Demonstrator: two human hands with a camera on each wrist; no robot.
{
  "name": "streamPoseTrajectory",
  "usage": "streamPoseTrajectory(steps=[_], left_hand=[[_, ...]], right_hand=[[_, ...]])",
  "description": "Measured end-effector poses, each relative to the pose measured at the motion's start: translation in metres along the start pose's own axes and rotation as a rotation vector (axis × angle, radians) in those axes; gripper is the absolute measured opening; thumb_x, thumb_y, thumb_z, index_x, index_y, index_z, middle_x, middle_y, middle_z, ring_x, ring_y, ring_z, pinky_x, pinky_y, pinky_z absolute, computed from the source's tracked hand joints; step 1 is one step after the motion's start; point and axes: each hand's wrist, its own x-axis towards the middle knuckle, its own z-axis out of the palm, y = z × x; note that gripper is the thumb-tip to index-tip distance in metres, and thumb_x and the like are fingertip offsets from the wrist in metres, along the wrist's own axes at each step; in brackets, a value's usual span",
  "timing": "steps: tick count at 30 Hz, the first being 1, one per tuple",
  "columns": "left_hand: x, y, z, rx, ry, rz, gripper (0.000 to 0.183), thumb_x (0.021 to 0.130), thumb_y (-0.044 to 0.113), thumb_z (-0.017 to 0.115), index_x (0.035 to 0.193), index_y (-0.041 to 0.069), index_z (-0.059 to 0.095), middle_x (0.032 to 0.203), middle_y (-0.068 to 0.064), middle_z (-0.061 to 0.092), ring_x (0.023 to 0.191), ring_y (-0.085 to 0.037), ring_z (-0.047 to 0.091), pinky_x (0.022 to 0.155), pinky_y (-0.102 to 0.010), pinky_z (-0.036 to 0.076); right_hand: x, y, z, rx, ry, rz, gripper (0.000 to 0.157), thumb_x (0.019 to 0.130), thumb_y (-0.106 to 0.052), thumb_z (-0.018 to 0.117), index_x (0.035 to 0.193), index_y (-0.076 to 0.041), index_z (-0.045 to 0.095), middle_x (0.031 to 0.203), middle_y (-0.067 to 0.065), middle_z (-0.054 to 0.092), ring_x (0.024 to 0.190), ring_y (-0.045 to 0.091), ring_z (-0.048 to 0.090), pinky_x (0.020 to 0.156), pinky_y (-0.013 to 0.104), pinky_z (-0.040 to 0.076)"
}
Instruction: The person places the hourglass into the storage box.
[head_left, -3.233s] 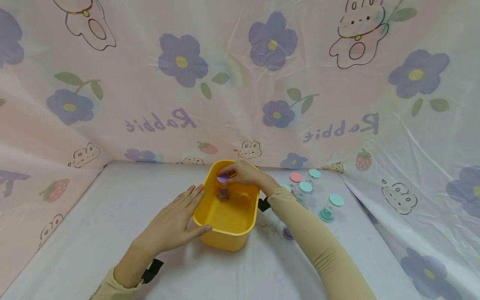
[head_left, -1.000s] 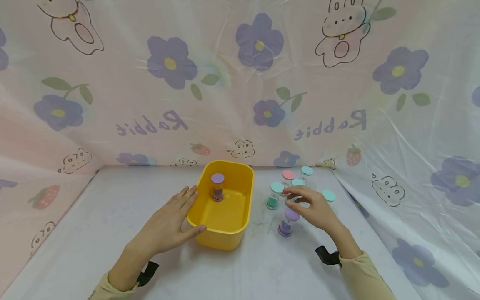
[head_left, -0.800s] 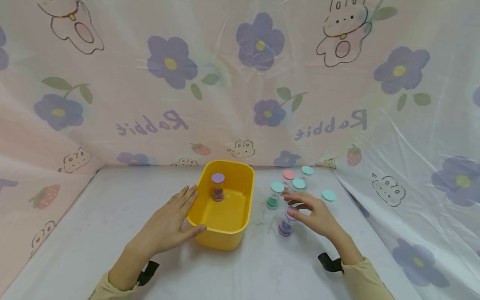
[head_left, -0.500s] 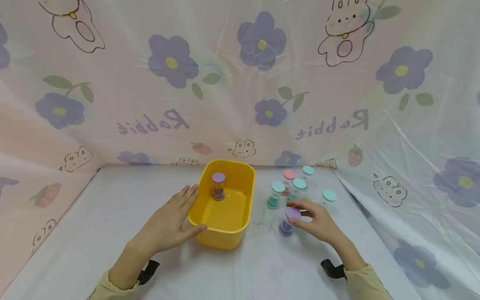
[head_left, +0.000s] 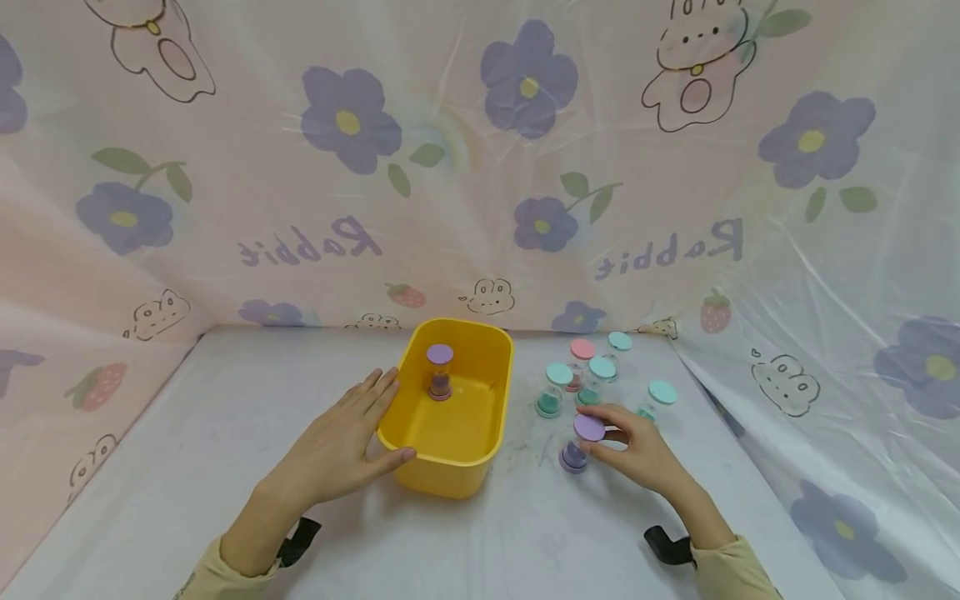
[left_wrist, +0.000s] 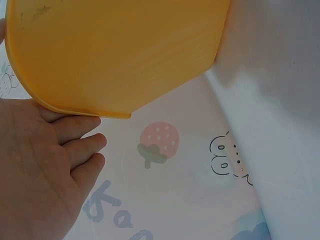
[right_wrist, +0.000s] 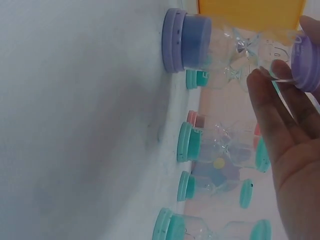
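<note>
My right hand [head_left: 633, 446] pinches a purple sand timer [head_left: 574, 458] near its purple top cap, thumb on one side and fingers on the other. The timer stands upright on the table. In the right wrist view, purple sand fills the lower bulb of this hourglass [right_wrist: 196, 42], with fingers [right_wrist: 270, 107] beside the upper bulb. My left hand [head_left: 333, 454] rests against the left rim of a yellow tub [head_left: 450, 479], fingers straight and thumb at the front rim. Inside the tub, towards the back left, stands another purple-capped sand timer [head_left: 440, 357].
Several teal-capped sand timers [head_left: 558, 375] and a pink-capped one [head_left: 582, 350] stand on the white table [head_left: 540, 542] right of the tub. One teal timer [head_left: 662, 393] is farther right, partly behind the right hand. A patterned cloth [head_left: 450, 208] hangs behind.
The right hand has let go of the sand timer inside the tub, moved right and taken hold of the purple timer on the table. The left hand has stayed on the tub.
</note>
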Motion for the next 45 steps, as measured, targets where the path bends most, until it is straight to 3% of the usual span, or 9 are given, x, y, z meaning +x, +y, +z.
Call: streamPoseTrajectory(steps=[12,23,35,45], left_hand=[[0.000,0.000,0.000,0.008,0.006,0.009,0.100,0.097,0.072,0.053,0.163,0.001,0.027,0.172,-0.011,0.019,0.159,-0.033,0.020,0.127,-0.054,0.024],[-0.001,0.000,0.000,0.000,0.010,0.008,0.100,0.097,0.071,0.054,0.163,0.001,0.028,0.172,-0.010,0.019,0.159,-0.032,0.019,0.127,-0.054,0.024],[0.000,-0.001,0.001,0.003,0.031,0.032,0.096,0.099,0.068,0.054,0.162,0.000,0.030,0.171,-0.014,0.024,0.158,-0.035,0.022,0.126,-0.056,0.026],[0.000,-0.001,0.000,-0.004,0.023,0.024,0.096,0.099,0.068,0.054,0.162,0.000,0.030,0.171,-0.011,0.022,0.158,-0.035,0.022,0.126,-0.055,0.024]], right_hand=[[0.000,-0.002,0.000,-0.003,0.010,0.021,0.046,0.090,-0.011,0.083,0.134,-0.010,0.068,0.127,0.006,0.070,0.112,0.005,0.065,0.089,0.028,0.062],[0.008,-0.009,0.000,0.008,0.034,-0.012,0.046,0.089,-0.007,0.083,0.133,-0.007,0.069,0.127,0.009,0.070,0.112,0.004,0.064,0.090,0.022,0.060],[0.026,-0.025,0.001,0.070,0.102,-0.154,0.051,0.083,0.008,0.082,0.131,0.001,0.068,0.131,0.017,0.069,0.116,0.003,0.064,0.088,0.018,0.059],[0.046,-0.045,-0.003,0.121,0.142,-0.240,0.052,0.080,0.018,0.078,0.130,0.009,0.066,0.120,0.019,0.070,0.104,0.005,0.066,0.087,0.018,0.059]])
